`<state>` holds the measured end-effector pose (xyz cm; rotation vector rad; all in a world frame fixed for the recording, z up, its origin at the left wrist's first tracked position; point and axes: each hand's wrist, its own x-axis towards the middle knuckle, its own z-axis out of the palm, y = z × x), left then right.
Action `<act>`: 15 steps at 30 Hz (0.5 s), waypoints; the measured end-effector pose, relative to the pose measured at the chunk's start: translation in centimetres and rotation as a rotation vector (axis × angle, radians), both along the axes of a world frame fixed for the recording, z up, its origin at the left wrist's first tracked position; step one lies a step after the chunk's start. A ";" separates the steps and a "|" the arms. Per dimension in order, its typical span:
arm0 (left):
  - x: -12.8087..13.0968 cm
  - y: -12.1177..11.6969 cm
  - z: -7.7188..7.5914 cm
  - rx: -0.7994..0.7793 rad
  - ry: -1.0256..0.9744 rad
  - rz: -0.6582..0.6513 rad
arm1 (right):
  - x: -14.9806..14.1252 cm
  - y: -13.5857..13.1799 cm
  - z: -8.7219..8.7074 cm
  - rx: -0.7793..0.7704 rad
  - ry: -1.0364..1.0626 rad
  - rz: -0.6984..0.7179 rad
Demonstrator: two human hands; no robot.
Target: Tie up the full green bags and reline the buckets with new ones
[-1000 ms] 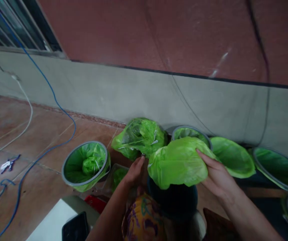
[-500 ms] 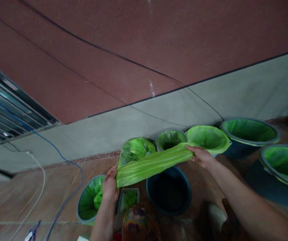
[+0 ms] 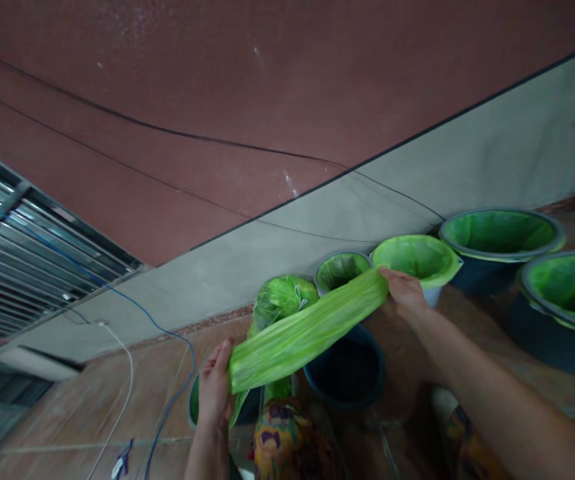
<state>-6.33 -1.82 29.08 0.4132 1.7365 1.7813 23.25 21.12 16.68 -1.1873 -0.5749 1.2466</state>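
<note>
A green plastic bag is stretched taut into a long band between my two hands. My left hand grips its lower left end, fingers closed on the plastic. At the upper right end my right hand pinches the other edge. Under the bag stands a dark blue bin with no liner in it. Behind the band lies a filled, tied green bag.
Several bins lined with green bags stand along the grey wall: a small one, a wider one and two large ones at right. Blue and white cables run over the tiled floor at left. A colourful patterned cloth sits at the bottom.
The loose bag held over the blue bin has been pulled out into a tight band between my hands. The view has tilted and swung left, and my right hand rose slightly.
</note>
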 end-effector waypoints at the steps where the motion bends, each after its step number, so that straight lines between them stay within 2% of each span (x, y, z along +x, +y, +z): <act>1: 0.2 -0.4 0.2 -0.019 -0.008 -0.034 | 0.1 -0.1 0.2 -0.011 0.017 -0.029; 6: 0.7 -1.8 0.6 0.038 -0.034 -0.142 | 1.5 -0.3 0.3 -0.102 0.081 -0.083; 8: 1.1 -2.0 0.6 0.082 0.004 -0.138 | 2.4 -0.3 -0.2 -0.146 -0.092 -0.065; 10: 1.7 -2.0 0.5 0.096 0.081 -0.142 | 3.1 -0.6 -0.6 -0.158 -0.399 -0.032; 12: 2.6 -1.7 0.3 0.070 0.184 -0.176 | 3.0 -1.4 -0.7 -0.047 -0.652 -0.017; 13: 3.2 -1.5 0.1 0.047 0.237 -0.205 | 2.5 -2.2 -0.5 0.050 -0.704 -0.003; 15: 4.5 -0.8 -0.5 0.016 0.327 -0.265 | 0.8 -4.2 0.2 0.252 -0.655 0.105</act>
